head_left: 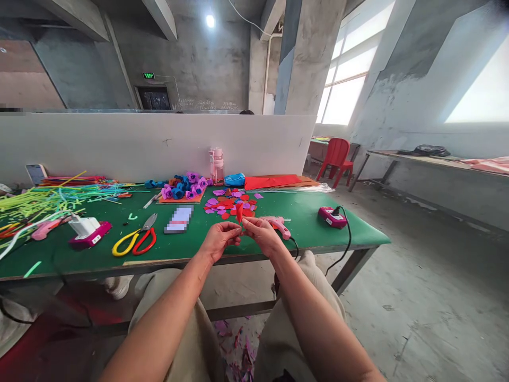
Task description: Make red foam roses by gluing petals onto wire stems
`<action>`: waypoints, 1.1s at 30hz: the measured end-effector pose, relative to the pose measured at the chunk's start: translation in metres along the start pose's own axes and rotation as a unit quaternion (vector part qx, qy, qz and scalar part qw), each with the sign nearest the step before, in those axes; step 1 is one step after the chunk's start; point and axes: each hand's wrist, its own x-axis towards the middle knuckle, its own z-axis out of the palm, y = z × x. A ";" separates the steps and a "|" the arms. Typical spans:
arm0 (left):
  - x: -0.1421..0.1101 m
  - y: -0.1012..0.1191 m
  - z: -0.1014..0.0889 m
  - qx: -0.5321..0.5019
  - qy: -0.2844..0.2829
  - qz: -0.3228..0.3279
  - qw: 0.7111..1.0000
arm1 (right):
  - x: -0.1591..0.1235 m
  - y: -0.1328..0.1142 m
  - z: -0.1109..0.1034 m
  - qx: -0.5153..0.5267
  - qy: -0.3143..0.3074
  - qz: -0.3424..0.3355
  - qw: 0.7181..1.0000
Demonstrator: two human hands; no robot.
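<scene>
My left hand [219, 237] and my right hand [260, 233] meet above the near edge of the green table [310, 225]. Both pinch a small red paper piece [239, 211] that sticks up between the fingertips. Just beyond it lies a pile of red, pink and purple cut paper petals [229, 204]. A pink glue gun [280, 224] rests on the table right behind my right hand. Both forearms reach up from my lap.
Yellow-and-red scissors [135, 239] lie left of my hands. Finished blue and purple paper roses [183, 188], a pink bottle [217, 164], red sheets [270, 181], pink power strips [332, 216], green straws [47, 199]. A white partition [119, 143] backs the table. Red chair [337, 159] stands right.
</scene>
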 end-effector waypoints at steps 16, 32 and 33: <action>0.000 -0.003 0.004 -0.012 0.003 0.007 1.000 | 0.000 0.004 0.015 -0.065 0.088 -0.060 0.992; -0.001 0.002 -0.002 -0.006 -0.004 -0.007 1.000 | 0.002 0.004 0.002 -0.011 0.034 -0.002 0.999; -0.001 0.001 -0.002 -0.008 -0.006 -0.006 1.000 | 0.002 0.004 0.004 -0.014 0.028 -0.004 1.000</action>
